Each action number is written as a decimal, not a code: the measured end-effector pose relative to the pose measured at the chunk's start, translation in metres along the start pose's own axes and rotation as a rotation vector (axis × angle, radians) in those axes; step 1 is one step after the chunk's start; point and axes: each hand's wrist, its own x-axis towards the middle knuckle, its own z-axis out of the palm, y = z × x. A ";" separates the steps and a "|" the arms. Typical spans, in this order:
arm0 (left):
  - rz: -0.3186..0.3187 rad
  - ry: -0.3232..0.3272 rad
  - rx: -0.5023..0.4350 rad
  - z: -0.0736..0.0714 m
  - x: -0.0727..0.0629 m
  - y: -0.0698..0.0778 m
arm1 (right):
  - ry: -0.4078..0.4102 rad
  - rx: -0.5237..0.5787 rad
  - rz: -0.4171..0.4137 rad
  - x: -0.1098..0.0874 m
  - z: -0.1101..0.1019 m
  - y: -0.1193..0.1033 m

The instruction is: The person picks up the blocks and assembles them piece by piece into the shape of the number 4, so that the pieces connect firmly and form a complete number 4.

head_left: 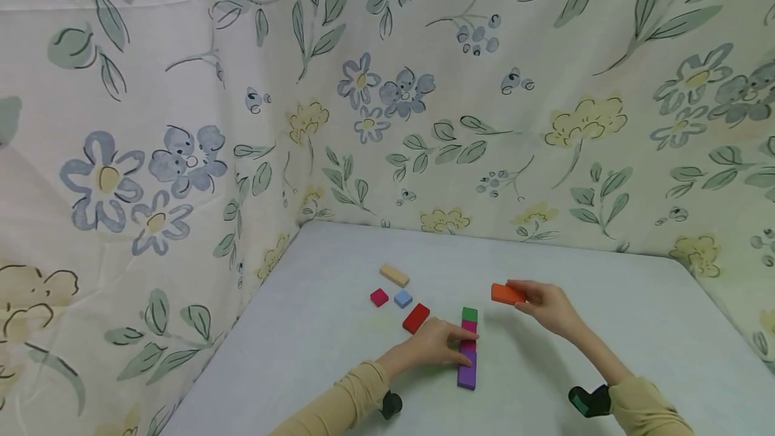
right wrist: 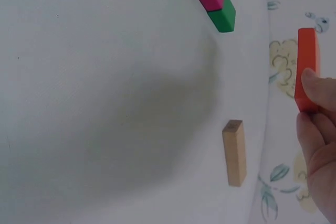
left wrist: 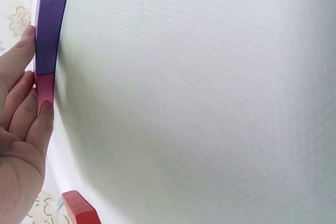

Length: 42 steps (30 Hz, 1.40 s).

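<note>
From afar I log left hand (head_left: 434, 342) relaxed, fingers touching purple block (head_left: 467, 375), right hand (head_left: 549, 308) pinching orange block (head_left: 506, 294) above table (head_left: 575, 281).

Smooth matt paint, bare grain and creased cloth
From here the orange block (right wrist: 306, 51) and purple block (left wrist: 49, 35) look like wood under smooth, matt paint; the pale block (right wrist: 234, 153) looks like unpainted wood. The floral hanging (head_left: 424, 173) is softly creased cloth, the white table surface (left wrist: 184, 103) finely textured and matt, the tan sleeves (head_left: 354, 392) wrinkled cloth.
</note>
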 end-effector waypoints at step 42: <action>0.013 0.008 0.041 -0.001 0.001 0.000 | -0.080 -0.010 0.010 -0.005 0.050 0.028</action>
